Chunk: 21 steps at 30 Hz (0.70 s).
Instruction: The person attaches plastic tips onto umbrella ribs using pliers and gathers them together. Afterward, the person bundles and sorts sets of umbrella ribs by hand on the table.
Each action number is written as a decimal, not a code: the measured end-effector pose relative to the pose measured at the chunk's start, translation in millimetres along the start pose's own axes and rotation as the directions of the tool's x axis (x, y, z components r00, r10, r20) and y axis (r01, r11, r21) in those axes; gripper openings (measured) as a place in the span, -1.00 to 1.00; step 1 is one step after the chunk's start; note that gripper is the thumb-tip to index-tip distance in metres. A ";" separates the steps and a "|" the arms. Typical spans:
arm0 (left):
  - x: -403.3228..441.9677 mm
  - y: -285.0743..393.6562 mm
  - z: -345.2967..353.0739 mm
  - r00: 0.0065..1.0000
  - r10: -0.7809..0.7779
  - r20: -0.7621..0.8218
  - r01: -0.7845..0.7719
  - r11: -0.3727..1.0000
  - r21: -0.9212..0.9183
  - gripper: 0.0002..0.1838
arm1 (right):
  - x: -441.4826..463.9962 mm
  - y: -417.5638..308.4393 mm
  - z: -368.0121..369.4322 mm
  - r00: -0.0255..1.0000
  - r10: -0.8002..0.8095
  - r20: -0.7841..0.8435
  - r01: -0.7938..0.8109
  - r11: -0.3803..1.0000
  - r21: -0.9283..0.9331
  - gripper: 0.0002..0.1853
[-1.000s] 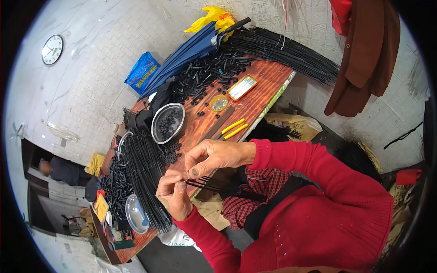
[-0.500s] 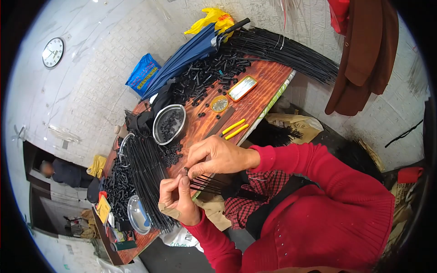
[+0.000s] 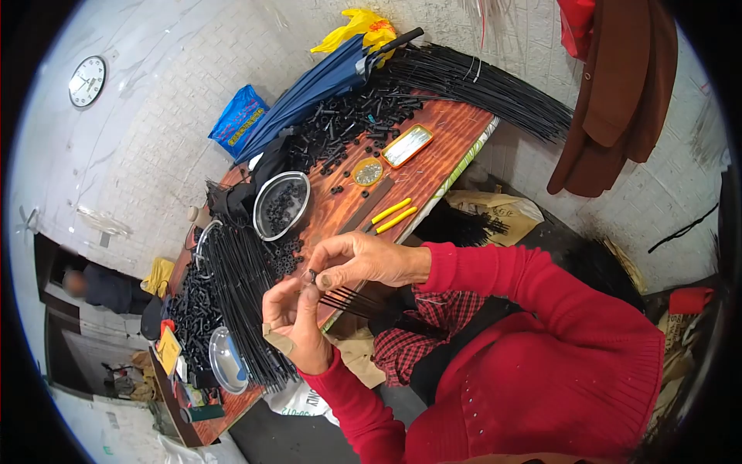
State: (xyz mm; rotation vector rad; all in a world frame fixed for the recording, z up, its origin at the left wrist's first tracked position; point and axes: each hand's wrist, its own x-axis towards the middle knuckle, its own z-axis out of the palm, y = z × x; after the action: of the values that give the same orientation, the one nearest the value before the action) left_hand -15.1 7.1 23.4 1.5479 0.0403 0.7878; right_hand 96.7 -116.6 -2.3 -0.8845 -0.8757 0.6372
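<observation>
Pinching dark piece (image 3: 311, 276) (more visible than before)

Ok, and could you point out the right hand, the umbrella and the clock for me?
Right hand (image 3: 368, 261): head view, on the back of the hand.
Umbrella (image 3: 311, 90): head view, on its folded blue cloth.
Clock (image 3: 87, 82): head view, on its white dial.

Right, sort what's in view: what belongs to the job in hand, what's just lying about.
Likely the job:
held black rods
bundled black rods
loose black fittings
thin silvery pieces
yellow-handled tool

Seemingly just lying about:
folded blue umbrella
yellow bag
blue bag
</observation>
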 end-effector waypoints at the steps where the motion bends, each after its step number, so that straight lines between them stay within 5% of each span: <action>1: 0.3 4.1 4.1 1.000 -0.006 0.002 0.006 1.000 -0.022 -0.69 | 1.3 2.9 -0.5 0.999 0.030 0.012 -0.031 0.993 0.111 -0.78; 4: 0.5 7.1 4.8 0.998 -0.060 0.015 0.061 0.994 -0.089 -0.40 | 3.2 7.4 -1.6 0.995 0.080 0.053 -0.090 0.970 0.228 -0.77; 7: 4.7 5.2 1.8 0.994 -0.098 0.055 0.104 0.987 -0.125 -0.38 | 5.9 7.4 -3.6 0.987 0.114 0.110 -0.137 0.965 0.225 -0.75; 12: 14.5 -7.8 -10.9 0.960 -0.166 0.227 0.230 0.928 -0.293 -0.36 | 8.4 9.1 -3.2 0.998 -0.010 0.064 0.006 0.998 0.056 -0.70; 21: 17.3 -6.4 -5.8 0.963 -0.195 0.187 0.241 0.933 -0.269 -0.40 | 10.8 7.1 -11.4 0.998 -0.021 0.067 0.024 0.999 -0.033 -0.68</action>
State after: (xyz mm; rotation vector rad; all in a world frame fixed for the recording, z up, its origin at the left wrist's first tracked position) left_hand -2.2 21.3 25.0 1.2952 -0.0187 0.4687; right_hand 111.0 -109.1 -8.2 -0.8870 -0.9578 0.6369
